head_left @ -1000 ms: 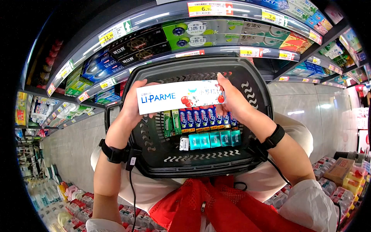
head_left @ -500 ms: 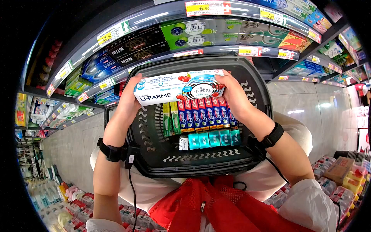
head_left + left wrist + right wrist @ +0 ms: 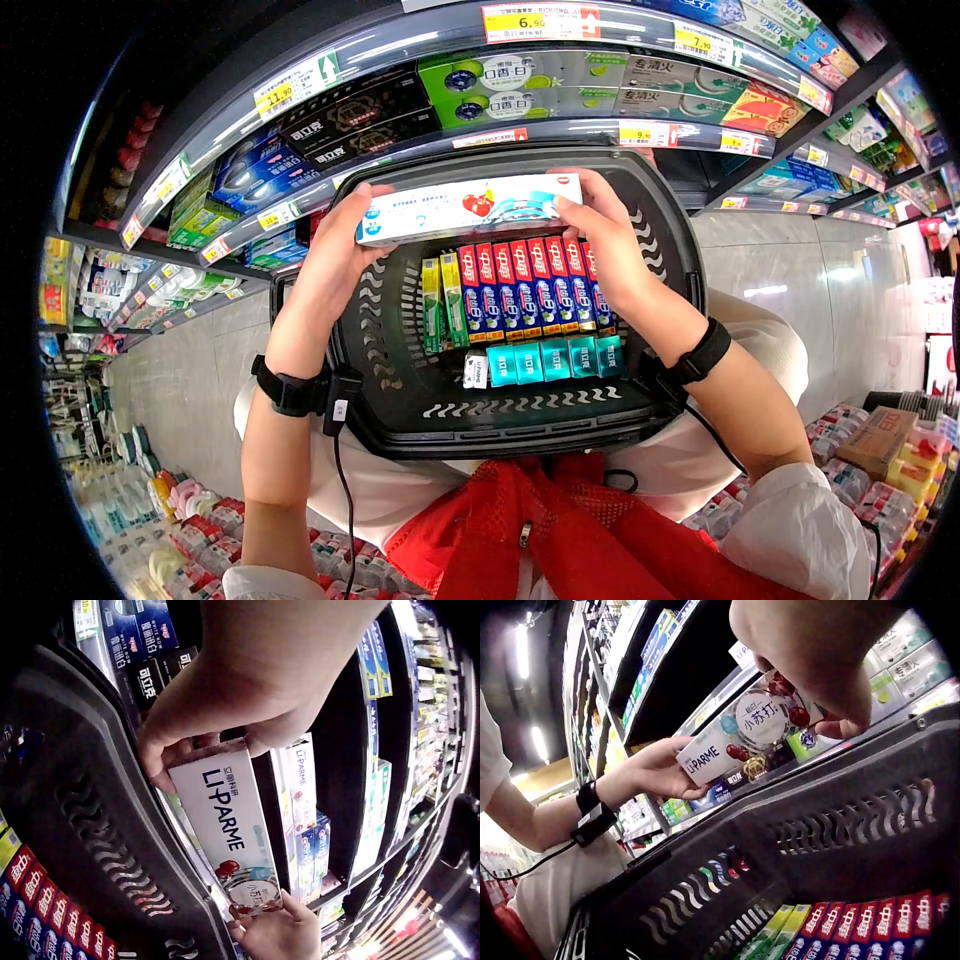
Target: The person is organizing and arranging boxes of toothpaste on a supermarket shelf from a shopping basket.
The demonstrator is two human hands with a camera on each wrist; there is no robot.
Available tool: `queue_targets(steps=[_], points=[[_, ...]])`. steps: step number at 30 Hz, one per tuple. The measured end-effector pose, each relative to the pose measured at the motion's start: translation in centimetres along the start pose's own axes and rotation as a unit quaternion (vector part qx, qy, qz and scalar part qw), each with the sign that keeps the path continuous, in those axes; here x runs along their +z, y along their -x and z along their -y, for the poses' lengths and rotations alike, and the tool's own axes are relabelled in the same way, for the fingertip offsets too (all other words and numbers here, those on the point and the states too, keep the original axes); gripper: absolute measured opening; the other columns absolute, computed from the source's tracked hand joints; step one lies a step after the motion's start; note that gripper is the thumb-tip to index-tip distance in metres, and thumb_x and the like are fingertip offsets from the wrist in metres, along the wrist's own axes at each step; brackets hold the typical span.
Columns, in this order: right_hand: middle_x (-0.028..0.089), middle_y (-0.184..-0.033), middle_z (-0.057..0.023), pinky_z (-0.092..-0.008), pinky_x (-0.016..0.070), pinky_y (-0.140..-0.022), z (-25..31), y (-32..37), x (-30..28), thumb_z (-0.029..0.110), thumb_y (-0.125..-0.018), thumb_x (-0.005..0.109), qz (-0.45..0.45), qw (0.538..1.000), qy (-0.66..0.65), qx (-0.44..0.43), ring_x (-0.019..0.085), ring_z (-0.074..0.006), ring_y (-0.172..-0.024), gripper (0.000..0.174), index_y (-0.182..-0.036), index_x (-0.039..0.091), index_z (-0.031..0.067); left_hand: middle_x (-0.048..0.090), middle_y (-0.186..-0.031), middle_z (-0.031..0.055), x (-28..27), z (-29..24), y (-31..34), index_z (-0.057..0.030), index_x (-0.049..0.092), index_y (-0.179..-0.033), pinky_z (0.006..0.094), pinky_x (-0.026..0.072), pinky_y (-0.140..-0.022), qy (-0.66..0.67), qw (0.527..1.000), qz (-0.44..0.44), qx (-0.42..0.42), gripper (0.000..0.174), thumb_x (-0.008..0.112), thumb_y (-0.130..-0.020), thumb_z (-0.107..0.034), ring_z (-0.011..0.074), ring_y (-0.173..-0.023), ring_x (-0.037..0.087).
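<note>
A long white toothpaste box [image 3: 450, 208] with cherries printed on it is held level over the far side of a black basket [image 3: 400, 440]. My left hand [image 3: 342, 240] grips its left end, and my right hand [image 3: 608, 240] grips the right end. The lettered front, reading LI-PARME, shows in the left wrist view, where the left hand [image 3: 225, 705] curls over the near end. Inside the basket stand a row of red and blue toothpaste boxes [image 3: 518, 290], two green and yellow boxes [image 3: 442, 305], several teal boxes [image 3: 555, 362] and one small white box [image 3: 476, 370].
Shelves of toothpaste boxes [image 3: 530, 85] rise just beyond the basket, with price tags [image 3: 540, 22] along their edges. The basket sits over the person's lap. Packed goods [image 3: 860, 460] stand on the floor at the right, and more at the lower left.
Both hands have tipped the white box, so its lettered front has turned away from the head view and a narrower side faces up. It has shifted slightly toward the shelf.
</note>
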State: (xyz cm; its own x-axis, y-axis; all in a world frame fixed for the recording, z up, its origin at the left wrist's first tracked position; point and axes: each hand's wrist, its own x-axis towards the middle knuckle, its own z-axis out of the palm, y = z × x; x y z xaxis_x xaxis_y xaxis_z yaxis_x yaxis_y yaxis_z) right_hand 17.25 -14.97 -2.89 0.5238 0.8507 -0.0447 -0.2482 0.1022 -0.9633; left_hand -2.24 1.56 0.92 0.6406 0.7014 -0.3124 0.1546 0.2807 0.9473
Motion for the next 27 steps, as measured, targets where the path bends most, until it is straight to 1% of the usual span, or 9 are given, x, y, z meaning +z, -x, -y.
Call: queue_targets(steps=[5, 10, 15, 17, 21, 22, 23, 25, 27], points=[[0.051, -0.103, -0.0082, -0.0267, 0.0399, -0.08, -0.6, -0.5, -0.5, 0.009, -0.078, 0.057, -0.041, 0.998, 0.038, -0.017, 0.05, -0.0133, -0.09, 0.034, -0.111, 0.051, 0.0039, 0.054, -0.109, 0.0092, -0.3, 0.4, -0.1, -0.002, 0.05, -0.113, 0.0332, 0.0412, -0.086, -0.023, 0.999, 0.013, 0.019, 0.041, 0.041, -0.091, -0.035, 0.016, -0.099, 0.051], [0.055, -0.1, -0.0052, -0.023, 0.0412, -0.077, 0.0, -0.2, -0.2, 0.008, -0.083, 0.051, -0.017, 1.0, 0.001, 0.011, 0.051, -0.0103, -0.085, 0.036, -0.118, 0.047, 0.0029, 0.053, -0.11, 0.0084, -0.2, 0.4, 0.1, -0.0025, 0.049, -0.114, 0.0333, 0.0412, -0.087, -0.053, 0.998, 0.01, 0.04, 0.043, 0.042, -0.091, -0.038, 0.016, -0.101, 0.05], [0.059, -0.083, -0.0053, -0.0214, 0.0421, -0.056, -0.3, -0.8, -0.1, 0.025, -0.087, 0.053, -0.075, 0.995, 0.071, -0.015, 0.051, -0.0075, -0.067, 0.035, -0.109, 0.051, -0.0021, 0.06, -0.095, 0.0053, 0.2, -0.1, 0.4, -0.0042, 0.051, -0.11, 0.0269, 0.0471, -0.065, -0.076, 0.997, 0.02, -0.026, 0.054, 0.031, -0.09, -0.051, 0.0124, -0.081, 0.058], [0.059, -0.083, -0.006, -0.0222, 0.0424, -0.063, 0.3, -0.8, 0.1, 0.031, -0.087, 0.052, -0.095, 0.994, 0.046, 0.031, 0.052, -0.0088, -0.073, 0.039, -0.102, 0.053, -0.0048, 0.06, -0.094, 0.0057, -0.2, 0.5, 0.0, -0.0026, 0.052, -0.107, 0.0255, 0.0459, -0.063, -0.128, 0.991, 0.033, -0.03, 0.055, 0.028, -0.091, -0.05, 0.0115, -0.079, 0.057], [0.06, -0.08, -0.0091, -0.026, 0.0422, -0.069, -0.6, -1.3, -0.4, 0.033, -0.087, 0.051, -0.104, 0.989, 0.108, 0.008, 0.053, -0.0123, -0.075, 0.04, -0.094, 0.055, -0.0061, 0.06, -0.093, 0.007, -0.1, 0.9, -0.3, 0.0002, 0.055, -0.1, 0.0267, 0.043, -0.074, -0.333, 0.926, 0.118, 0.134, 0.03, 0.05, -0.087, -0.026, 0.0146, -0.082, 0.055], [0.06, -0.081, -0.0105, -0.027, 0.0424, -0.07, -0.4, -1.2, -0.4, 0.033, -0.086, 0.051, -0.094, 0.988, 0.121, -0.002, 0.054, -0.0145, -0.076, 0.04, -0.094, 0.055, -0.0058, 0.06, -0.093, 0.0093, 0.5, 0.7, 0.1, 0.0001, 0.054, -0.1, 0.0281, 0.0435, -0.076, -0.369, 0.908, 0.114, 0.162, 0.029, 0.061, -0.08, -0.02, 0.0151, -0.084, 0.056], [0.06, -0.082, -0.0119, -0.0279, 0.0426, -0.071, -0.3, -1.0, -0.3, 0.032, -0.086, 0.052, -0.085, 0.987, 0.135, -0.011, 0.055, -0.0166, -0.077, 0.039, -0.094, 0.055, -0.0056, 0.06, -0.093, 0.0093, 1.0, 0.5, 0.6, 0.0001, 0.054, -0.1, 0.0281, 0.0435, -0.076, -0.374, 0.905, 0.115, 0.168, 0.029, 0.061, -0.08, -0.02, 0.0151, -0.084, 0.056], [0.057, -0.092, -0.0177, -0.0316, 0.0425, -0.076, -1.9, -1.5, -0.3, 0.028, -0.083, 0.055, -0.088, 0.971, 0.196, -0.103, 0.056, -0.0263, -0.084, 0.036, -0.097, 0.054, -0.0048, 0.058, -0.094, 0.0152, 1.8, 0.1, 1.8, 0.0024, 0.054, -0.102, 0.0313, 0.0449, -0.077, -0.495, 0.819, 0.082, 0.277, 0.04, 0.068, -0.071, -0.02, 0.0285, -0.086, 0.058], [0.056, -0.093, -0.0168, -0.0317, 0.0424, -0.077, 0.3, -0.1, 0.0, 0.026, -0.083, 0.055, -0.053, 0.966, 0.208, -0.145, 0.056, -0.0241, -0.086, 0.035, -0.097, 0.054, -0.0054, 0.057, -0.096, 0.0163, 1.9, -0.4, 2.5, 0.003, 0.053, -0.104, 0.0325, 0.0447, -0.077, -0.492, 0.824, 0.074, 0.27, 0.043, 0.069, -0.07, -0.018, 0.0321, -0.088, 0.057]])
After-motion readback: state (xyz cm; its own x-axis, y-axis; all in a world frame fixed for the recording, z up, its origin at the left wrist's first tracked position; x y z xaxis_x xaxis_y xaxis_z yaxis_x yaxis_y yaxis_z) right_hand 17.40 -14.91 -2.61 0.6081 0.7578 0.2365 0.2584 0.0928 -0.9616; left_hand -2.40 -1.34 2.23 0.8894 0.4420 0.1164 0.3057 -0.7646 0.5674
